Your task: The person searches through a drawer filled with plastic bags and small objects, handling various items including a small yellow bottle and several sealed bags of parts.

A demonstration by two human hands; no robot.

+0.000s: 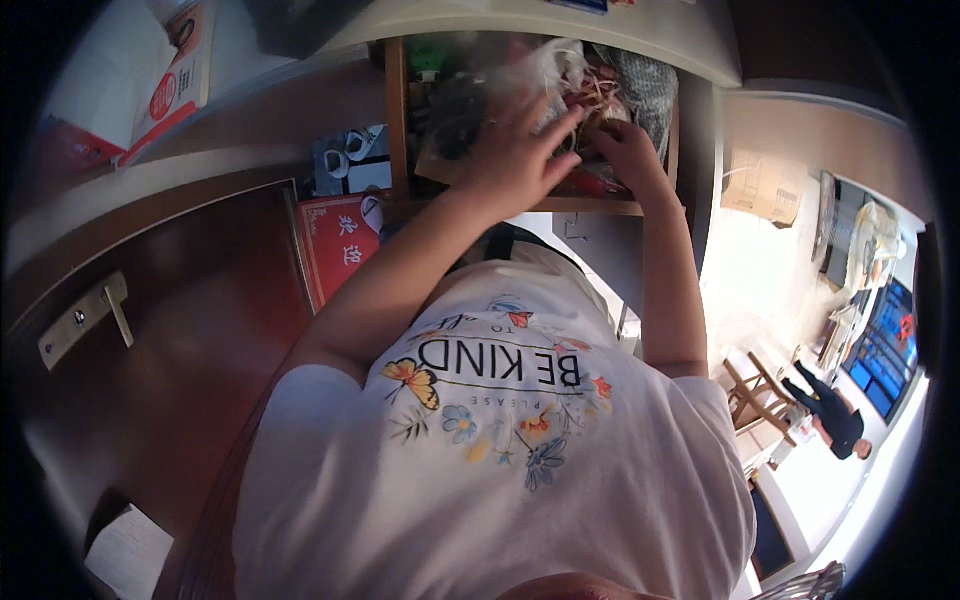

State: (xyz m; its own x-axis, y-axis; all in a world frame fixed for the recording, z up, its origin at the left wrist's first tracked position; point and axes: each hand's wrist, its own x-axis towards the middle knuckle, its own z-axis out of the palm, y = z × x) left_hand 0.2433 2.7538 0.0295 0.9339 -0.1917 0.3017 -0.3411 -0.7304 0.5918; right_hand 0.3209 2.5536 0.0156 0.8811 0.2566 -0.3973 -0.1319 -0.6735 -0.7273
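Note:
An open wooden drawer lies before me, packed with small items. Above its middle my left hand is spread, fingers apart, over a crumpled clear plastic bag; whether it touches the bag is unclear. My right hand reaches into the drawer's right side with bent fingers. Its fingertips are among a tangle of red and pale strips, and what they may hold is hidden. Along the right wall stands a grey, bubbly-textured wrapping. A green object sits in the back left corner.
Over the drawer runs a pale countertop. At left is a dark red door with a metal handle. Shoes and a red mat with writing lie below. Rightward are a cardboard box, a wooden chair and a standing person.

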